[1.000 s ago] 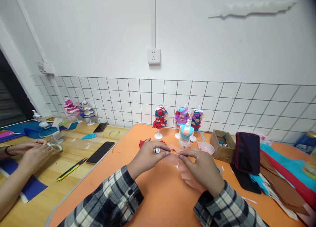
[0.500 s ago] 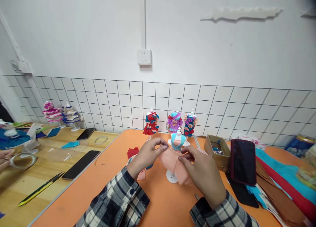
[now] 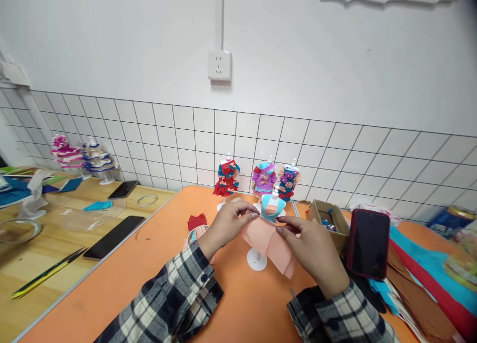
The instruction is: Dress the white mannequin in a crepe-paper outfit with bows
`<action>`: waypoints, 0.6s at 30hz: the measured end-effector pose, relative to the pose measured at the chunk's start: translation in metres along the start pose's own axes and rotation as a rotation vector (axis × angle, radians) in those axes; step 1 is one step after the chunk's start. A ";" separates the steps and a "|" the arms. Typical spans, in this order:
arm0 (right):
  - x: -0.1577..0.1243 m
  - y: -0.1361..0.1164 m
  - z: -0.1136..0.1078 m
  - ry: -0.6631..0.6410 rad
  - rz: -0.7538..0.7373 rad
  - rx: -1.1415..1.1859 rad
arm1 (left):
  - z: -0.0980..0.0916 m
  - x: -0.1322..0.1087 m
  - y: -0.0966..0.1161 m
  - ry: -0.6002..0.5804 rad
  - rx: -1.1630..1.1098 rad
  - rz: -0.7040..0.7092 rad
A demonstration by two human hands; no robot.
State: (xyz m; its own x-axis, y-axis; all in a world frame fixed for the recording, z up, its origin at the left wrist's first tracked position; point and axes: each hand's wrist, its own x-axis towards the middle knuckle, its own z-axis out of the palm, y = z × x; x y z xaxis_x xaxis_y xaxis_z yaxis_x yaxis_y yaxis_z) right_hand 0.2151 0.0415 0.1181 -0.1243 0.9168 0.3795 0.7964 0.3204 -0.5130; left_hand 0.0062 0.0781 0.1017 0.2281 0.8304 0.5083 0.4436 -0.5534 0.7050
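A sheet of peach crepe paper hangs in folds in front of a small white dress form that wears a light blue wrap top. My left hand pinches the sheet's upper left edge between thumb and fingers, close to the form's waist. On the other side my right hand pinches the upper right edge, just below the blue top. The form's round white base shows under the paper; its stand is hidden. Beside my left wrist lie a red paper scrap and peach pieces, partly covered by my forearm.
Behind stand dressed forms in red, purple and dark blue. At right are a cardboard box, a propped phone and coloured paper strips. The wooden table at left holds a phone and a yellow-black tool.
The peach paper has been raised to the blue top's lower edge and spread flatter, with both hands still pinching it. The whole view has shifted somewhat with the head.
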 end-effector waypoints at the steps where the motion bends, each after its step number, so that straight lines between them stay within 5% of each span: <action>1: 0.000 0.001 0.001 -0.004 0.002 -0.001 | 0.002 0.000 -0.001 0.021 -0.011 0.005; 11: 0.008 0.016 0.013 -0.031 -0.095 -0.029 | 0.012 -0.001 -0.009 0.120 -0.029 0.005; 18: 0.008 0.019 0.013 -0.037 -0.156 -0.036 | 0.009 0.000 -0.009 0.010 -0.156 0.001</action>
State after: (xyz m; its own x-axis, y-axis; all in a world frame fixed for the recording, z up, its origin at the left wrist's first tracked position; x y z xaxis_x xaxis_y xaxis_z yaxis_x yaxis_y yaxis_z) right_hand 0.2214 0.0583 0.1014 -0.2691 0.8650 0.4234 0.7863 0.4512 -0.4221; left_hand 0.0100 0.0831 0.0910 0.2192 0.8298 0.5132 0.3028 -0.5579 0.7727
